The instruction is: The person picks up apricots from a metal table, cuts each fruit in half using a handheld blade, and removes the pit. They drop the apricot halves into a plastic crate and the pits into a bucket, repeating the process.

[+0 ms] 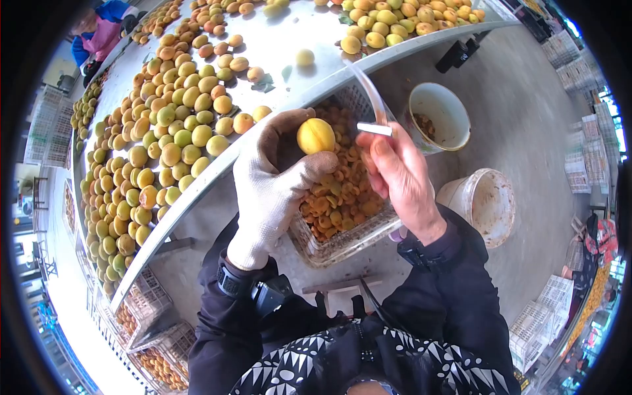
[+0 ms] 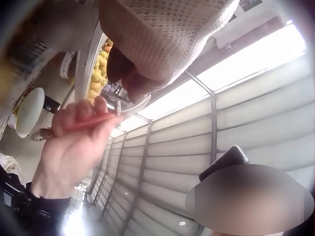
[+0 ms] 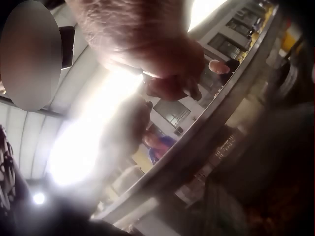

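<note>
In a white knit glove with brown-stained fingers, the left hand (image 1: 276,178) grips a yellow apricot (image 1: 316,136) between thumb and fingers. The bare right hand (image 1: 407,181) has its fingers curled round the handle of a curved knife (image 1: 368,89), blade pointing up and away, apart from the fruit. From the left wrist view, the right hand (image 2: 78,142) shows a red handle (image 2: 88,123) in its grip. Below both hands is a crate (image 1: 316,253) of cut apricot pieces (image 1: 339,204). In the right wrist view the right hand (image 3: 142,44) is close and dim.
A white table (image 1: 204,172) with many whole apricots (image 1: 191,97) curves round the front and left. Two buckets (image 1: 440,99) (image 1: 487,207) stand on the floor at right. Crates (image 1: 146,299) sit under the table at lower left. Another person (image 1: 99,36) is at the far left.
</note>
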The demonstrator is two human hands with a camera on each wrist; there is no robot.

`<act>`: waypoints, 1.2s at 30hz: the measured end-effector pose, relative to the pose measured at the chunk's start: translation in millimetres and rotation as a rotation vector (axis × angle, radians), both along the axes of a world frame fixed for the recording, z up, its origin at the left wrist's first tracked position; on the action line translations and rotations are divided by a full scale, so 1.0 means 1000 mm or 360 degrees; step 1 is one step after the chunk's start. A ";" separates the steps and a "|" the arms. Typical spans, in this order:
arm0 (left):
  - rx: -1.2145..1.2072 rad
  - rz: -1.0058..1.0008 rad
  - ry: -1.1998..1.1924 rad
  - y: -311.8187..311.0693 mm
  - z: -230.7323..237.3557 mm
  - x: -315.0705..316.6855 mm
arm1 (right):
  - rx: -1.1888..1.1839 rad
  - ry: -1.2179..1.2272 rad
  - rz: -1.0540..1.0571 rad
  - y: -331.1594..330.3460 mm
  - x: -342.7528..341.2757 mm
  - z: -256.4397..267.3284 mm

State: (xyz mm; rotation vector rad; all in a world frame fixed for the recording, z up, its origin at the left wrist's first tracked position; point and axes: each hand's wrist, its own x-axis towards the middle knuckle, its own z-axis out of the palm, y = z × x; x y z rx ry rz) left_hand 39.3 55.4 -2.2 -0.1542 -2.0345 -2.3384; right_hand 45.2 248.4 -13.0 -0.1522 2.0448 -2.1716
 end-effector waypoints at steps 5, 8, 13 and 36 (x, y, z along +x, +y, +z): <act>0.0234 0.0017 -0.0007 -0.007 0.009 0.000 | 0.0511 0.0496 -0.0042 -0.012 0.020 -0.013; 0.0228 0.0045 0.0027 -0.008 0.010 0.000 | 0.0487 0.0639 -0.0050 -0.019 0.023 -0.020; 0.0166 0.0116 0.0060 -0.010 0.003 -0.003 | 0.0515 0.0762 -0.0037 -0.025 0.025 -0.022; -0.0072 0.0326 0.0348 -0.004 0.002 0.010 | 0.0663 0.0876 0.0002 -0.032 0.024 -0.026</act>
